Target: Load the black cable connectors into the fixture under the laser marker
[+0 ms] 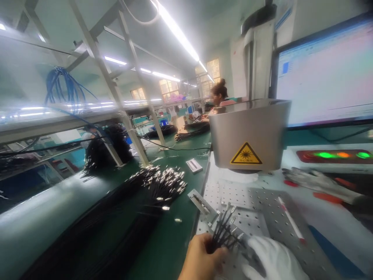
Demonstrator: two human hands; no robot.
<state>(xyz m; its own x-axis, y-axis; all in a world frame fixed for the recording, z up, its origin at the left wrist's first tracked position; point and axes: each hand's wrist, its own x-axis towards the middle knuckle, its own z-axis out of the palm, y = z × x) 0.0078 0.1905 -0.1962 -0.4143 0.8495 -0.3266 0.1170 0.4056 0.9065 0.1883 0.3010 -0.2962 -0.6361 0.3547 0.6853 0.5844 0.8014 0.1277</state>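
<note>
at six o'clock my left hand [201,258] grips a small bundle of black cables [223,231] over the perforated plate [262,202], my gloved right hand [272,258] loosely open beside them, while the big pile of cables [157,186] at nine o'clock looks still unprocessed.

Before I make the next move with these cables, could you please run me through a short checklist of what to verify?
1. Left hand grips the small bunch of black cables: ok.
2. Metal tips of the bunch fan out apart, none tangled: cannot tell, blurred.
3. Right hand, in a white glove, sits beside the bunch; whether it holds anything: cannot tell.
4. Perforated plate under the laser head carries a pen-like stick: not ok.
5. Large cable pile lies apart on the green bench: ok.
</note>
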